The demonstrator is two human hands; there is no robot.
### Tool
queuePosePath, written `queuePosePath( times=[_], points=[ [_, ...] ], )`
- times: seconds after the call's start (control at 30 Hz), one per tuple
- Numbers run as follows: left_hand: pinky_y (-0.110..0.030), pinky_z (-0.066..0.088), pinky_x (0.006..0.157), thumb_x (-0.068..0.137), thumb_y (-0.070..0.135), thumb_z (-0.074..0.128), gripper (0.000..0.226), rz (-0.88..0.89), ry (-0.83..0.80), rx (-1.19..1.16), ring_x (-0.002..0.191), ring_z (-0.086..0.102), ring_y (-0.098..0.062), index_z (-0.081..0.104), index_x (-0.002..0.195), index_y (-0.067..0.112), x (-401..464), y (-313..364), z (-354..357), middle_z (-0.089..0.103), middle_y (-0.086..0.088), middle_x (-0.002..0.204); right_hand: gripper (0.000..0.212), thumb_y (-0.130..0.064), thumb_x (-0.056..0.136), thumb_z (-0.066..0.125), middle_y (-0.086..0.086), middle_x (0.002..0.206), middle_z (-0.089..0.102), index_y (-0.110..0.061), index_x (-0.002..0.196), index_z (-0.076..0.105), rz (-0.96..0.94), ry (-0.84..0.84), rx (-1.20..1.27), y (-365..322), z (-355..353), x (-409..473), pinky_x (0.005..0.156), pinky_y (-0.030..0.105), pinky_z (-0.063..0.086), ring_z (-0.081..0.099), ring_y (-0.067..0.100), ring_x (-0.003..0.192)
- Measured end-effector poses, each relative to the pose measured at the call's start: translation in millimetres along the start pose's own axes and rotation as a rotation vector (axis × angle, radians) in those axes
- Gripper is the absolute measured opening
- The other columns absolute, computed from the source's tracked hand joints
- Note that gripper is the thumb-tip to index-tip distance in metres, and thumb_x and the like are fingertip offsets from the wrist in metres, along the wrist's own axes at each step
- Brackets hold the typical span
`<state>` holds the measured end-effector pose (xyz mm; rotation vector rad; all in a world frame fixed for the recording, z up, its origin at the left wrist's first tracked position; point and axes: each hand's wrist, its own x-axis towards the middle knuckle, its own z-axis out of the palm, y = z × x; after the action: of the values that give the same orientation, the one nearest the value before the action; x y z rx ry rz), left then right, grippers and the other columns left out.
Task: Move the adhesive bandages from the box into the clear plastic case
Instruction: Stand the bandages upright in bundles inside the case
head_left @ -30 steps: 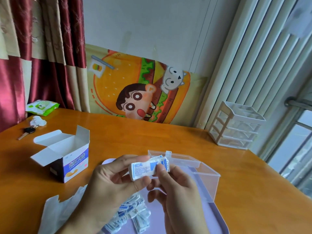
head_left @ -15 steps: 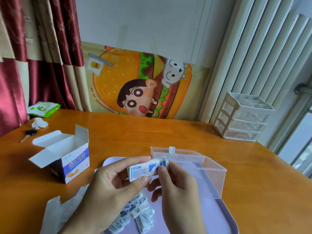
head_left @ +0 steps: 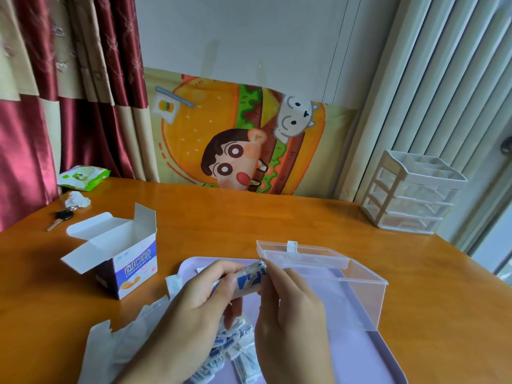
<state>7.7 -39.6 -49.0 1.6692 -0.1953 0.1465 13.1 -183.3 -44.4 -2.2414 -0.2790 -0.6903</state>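
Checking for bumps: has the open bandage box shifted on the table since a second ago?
No. The bandage box sits left of the purple tray, near the key, as before; only the camera moved.

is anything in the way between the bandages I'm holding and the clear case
Nothing visible. Both the left hand and right hand hold the bandage stack just left of the clear plastic case, whose lid stands open.

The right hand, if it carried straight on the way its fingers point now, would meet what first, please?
Probably the bundle of bandages that the right hand already pinches at its end; beyond it, the clear plastic case's open lid, though depth is hard to judge.
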Motion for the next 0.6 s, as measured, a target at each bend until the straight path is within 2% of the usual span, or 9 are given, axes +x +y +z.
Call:
queuePosePath(
  times=[0.07,0.13,0.17,0.23,0.3,0.37,0.47,0.53,0.6],
  points=[
    [-0.046,0.048,0.078,0.108,0.028,0.045,0.027,0.023,0.023,-0.011,0.07,0.06,-0.022,0.071,0.112,0.035,-0.5,1.0,1.4,0.067,-0.004,0.074,0.026,-0.037,0.103,0.047,-0.01,0.081,0.067,-0.035,0.108,0.072,0.067,-0.034,0.189,-0.9,-3.8,1.0,0.062,0.026,0.05,0.065,0.011,0.073],
    [-0.047,0.054,0.085,0.108,0.027,0.046,0.028,0.025,0.055,-0.03,0.079,0.071,-0.022,0.072,0.107,0.038,-2.0,3.3,3.4,0.075,-0.004,0.083,0.014,-0.024,0.101,0.061,-0.002,0.07,0.069,-0.022,0.093,0.073,0.275,-0.132,0.505,-3.2,-7.8,4.1,0.059,0.03,0.05,0.065,0.014,0.062],
    [-0.048,0.055,0.088,0.107,0.028,0.046,0.027,0.023,0.062,-0.038,0.086,0.073,-0.021,0.071,0.106,0.04,-3.1,4.3,4.1,0.078,-0.002,0.088,0.013,-0.019,0.099,0.066,0.003,0.065,0.067,-0.012,0.089,0.072,0.363,-0.188,0.65,-5.9,-10.5,5.1,0.055,0.033,0.048,0.063,0.019,0.059],
    [-0.051,0.057,0.091,0.107,0.027,0.046,0.028,0.011,0.065,-0.06,0.093,0.075,-0.021,0.07,0.104,0.04,-4.2,4.0,5.8,0.079,-0.001,0.096,0.021,-0.02,0.091,0.072,0.012,0.062,0.063,0.0,0.086,0.069,0.417,-0.24,0.816,-8.3,-10.3,4.7,0.049,0.034,0.044,0.062,0.026,0.058],
    [-0.048,0.057,0.088,0.107,0.026,0.047,0.027,0.001,0.08,-0.093,0.088,0.074,-0.018,0.068,0.098,0.039,-4.8,3.1,7.4,0.08,-0.002,0.097,0.022,-0.023,0.087,0.072,0.015,0.062,0.063,-0.001,0.086,0.071,0.4,-0.224,0.859,-9.0,-7.2,2.4,0.049,0.033,0.042,0.061,0.027,0.058],
    [-0.049,0.053,0.084,0.105,0.031,0.047,0.02,0.002,0.09,-0.124,0.079,0.069,-0.021,0.065,0.1,0.036,-4.6,1.5,9.8,0.079,-0.007,0.094,0.018,-0.024,0.09,0.072,0.016,0.062,0.064,-0.008,0.083,0.075,0.371,-0.198,0.857,-9.0,-4.5,-0.5,0.051,0.036,0.041,0.059,0.028,0.057],
    [-0.047,0.05,0.078,0.101,0.044,0.049,0.018,0.004,0.05,-0.188,0.072,0.064,-0.026,0.063,0.102,0.033,-5.4,1.9,13.8,0.072,-0.012,0.08,0.024,-0.028,0.09,0.072,0.011,0.057,0.063,-0.011,0.073,0.073,0.36,-0.161,0.825,-8.5,-5.0,-1.2,0.054,0.035,0.042,0.056,0.024,0.053],
    [-0.043,0.051,0.079,0.102,0.048,0.052,0.02,0.019,0.007,-0.191,0.073,0.062,-0.024,0.065,0.106,0.034,-5.3,1.5,13.1,0.067,-0.009,0.077,0.029,-0.022,0.096,0.073,0.005,0.056,0.061,-0.009,0.07,0.07,0.352,-0.147,0.761,-10.0,-11.6,3.4,0.057,0.03,0.041,0.053,0.019,0.053],
    [-0.042,0.053,0.083,0.094,0.047,0.055,0.022,0.045,-0.024,-0.167,0.08,0.065,-0.026,0.067,0.11,0.037,-6.2,3.6,10.5,0.069,-0.008,0.082,0.03,-0.019,0.096,0.071,0.007,0.057,0.06,-0.005,0.069,0.066,0.31,-0.099,0.692,-12.0,-26.3,17.2,0.057,0.028,0.038,0.051,0.016,0.054]
  ],
)
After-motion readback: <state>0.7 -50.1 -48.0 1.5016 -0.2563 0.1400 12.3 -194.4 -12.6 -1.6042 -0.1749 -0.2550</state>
